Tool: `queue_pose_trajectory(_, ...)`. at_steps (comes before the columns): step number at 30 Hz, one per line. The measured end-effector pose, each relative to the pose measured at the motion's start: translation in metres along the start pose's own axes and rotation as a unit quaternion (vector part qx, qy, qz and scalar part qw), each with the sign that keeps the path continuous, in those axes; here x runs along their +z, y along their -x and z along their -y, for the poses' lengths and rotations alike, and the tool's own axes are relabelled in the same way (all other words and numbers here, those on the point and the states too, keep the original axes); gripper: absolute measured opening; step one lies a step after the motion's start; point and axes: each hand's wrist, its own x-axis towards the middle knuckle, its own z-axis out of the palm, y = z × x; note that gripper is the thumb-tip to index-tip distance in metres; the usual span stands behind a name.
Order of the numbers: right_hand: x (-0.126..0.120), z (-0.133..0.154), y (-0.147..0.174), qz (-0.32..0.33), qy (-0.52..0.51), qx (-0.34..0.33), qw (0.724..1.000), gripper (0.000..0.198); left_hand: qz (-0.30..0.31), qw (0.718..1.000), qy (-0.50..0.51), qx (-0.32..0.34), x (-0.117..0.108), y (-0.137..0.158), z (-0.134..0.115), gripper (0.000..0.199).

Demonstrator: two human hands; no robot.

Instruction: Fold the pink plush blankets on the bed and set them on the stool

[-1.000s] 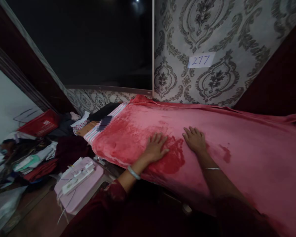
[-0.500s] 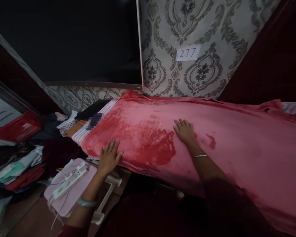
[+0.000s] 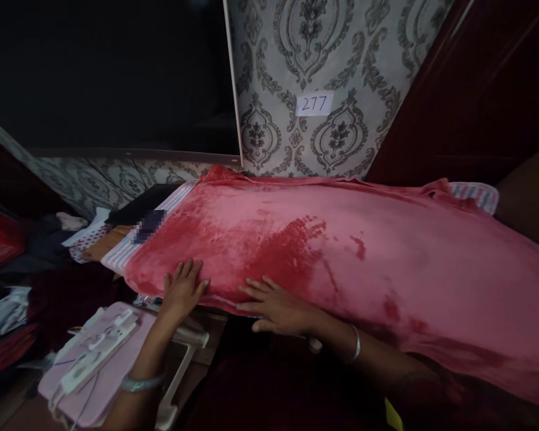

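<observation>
A pink-red plush cloth (image 3: 386, 239), perhaps a blanket or garment, lies spread over a long striped board (image 3: 474, 193). Its pile shows darker red patches and streaks. Flat on the cloth's near left edge rests my left hand (image 3: 182, 292), fingers apart and holding nothing. To its right, my right hand (image 3: 278, 305) lies over the near edge with fingers stretched out. Nothing is gripped in it. The striped cover also shows at the board's left end, under a pixelated dark patch (image 3: 149, 226).
A pink stool-like surface (image 3: 117, 365) carrying a white power strip (image 3: 99, 353) stands below left. Piled clothes (image 3: 9, 323) and a red basket (image 3: 0, 242) are farther left. Behind are a large black screen (image 3: 117, 78) and a patterned wall with a "277" paper (image 3: 314, 103).
My right hand has moved from the middle of the cloth left and down to its near edge. My left hand stays on the cloth. The view has shifted slightly right.
</observation>
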Motion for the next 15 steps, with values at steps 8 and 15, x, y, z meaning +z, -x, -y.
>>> queue_pose_trajectory(8, -0.051, -0.111, 0.029, -0.224, 0.111, 0.261, 0.932, 0.058, -0.062, 0.994, 0.063, 0.071, 0.009, -0.003, -0.012, 0.047)
queue_pose_trajectory(15, -0.054, -0.144, 0.029, -0.19, 0.195, 0.425, 0.863, 0.057, -0.046, 0.983, 0.099, 0.147, 0.013, -0.011, -0.048, 0.053)
